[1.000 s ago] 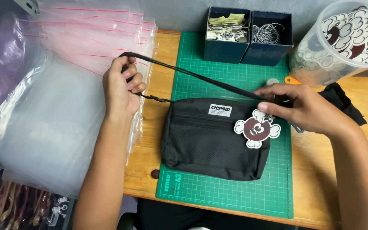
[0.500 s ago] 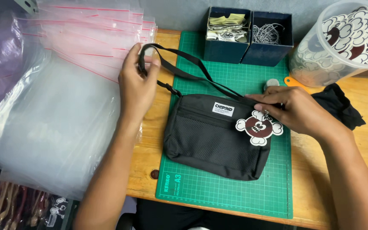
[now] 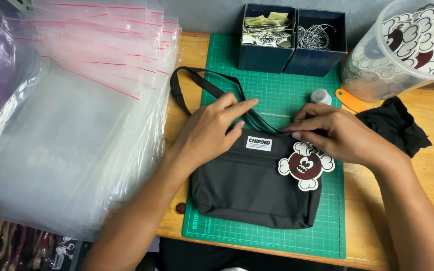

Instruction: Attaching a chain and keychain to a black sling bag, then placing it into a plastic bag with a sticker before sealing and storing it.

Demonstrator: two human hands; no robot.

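Observation:
A black fabric shoulder bag (image 3: pixel 249 193) lies flat on a green cutting mat (image 3: pixel 277 95). A white and brown cartoon-shaped hang tag (image 3: pixel 306 166) rests on its upper right corner. The bag's black strap (image 3: pixel 189 80) loops out over the mat's left edge. My left hand (image 3: pixel 212 133) lies on the bag's top edge, fingers stretched over the folded strap. My right hand (image 3: pixel 335 135) presses its fingertips on the strap at the bag's top right, just above the tag.
A thick stack of clear zip bags with red seal lines (image 3: pixel 76 125) fills the left. Two dark blue boxes (image 3: pixel 290 52) stand at the back with tags and cords. A clear tub of cartoon tags (image 3: pixel 403 50), an orange tool (image 3: pixel 350 100) and black cloth (image 3: pixel 390 125) lie on the right.
My left hand has let the strap down and moved right onto the bag's top edge. The strap now lies looped on the mat, and both hands meet at the bag's top.

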